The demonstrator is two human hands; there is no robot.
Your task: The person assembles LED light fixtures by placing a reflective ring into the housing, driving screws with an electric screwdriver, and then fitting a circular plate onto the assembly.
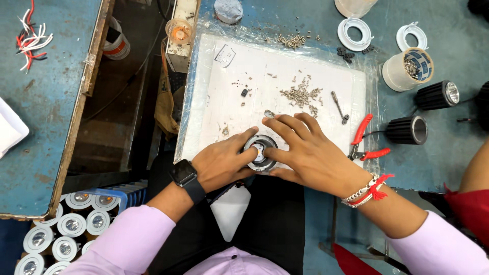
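Observation:
A round black lamp housing [260, 152] with a pale LED centre sits at the near edge of a white plastic-covered board [265, 86]. My left hand [222, 162], with a black watch on its wrist, grips the housing's left side, one finger pressing into its middle. My right hand [309, 148], wearing a bracelet and red thread, rests over the housing's right side with fingers spread. A small metal part [269, 113] lies just beyond my right fingertips. A pile of small screws [301, 94] lies on the board farther back.
Red-handled pliers [364, 140] and a small screwdriver [338, 107] lie right of my hands. Two black lamp bodies [423, 114], white rings [355, 33] and a tape roll holding screws [410, 67] stand at right. Finished lamps [66, 231] fill a crate lower left. Another person's arm [476, 175] shows at right.

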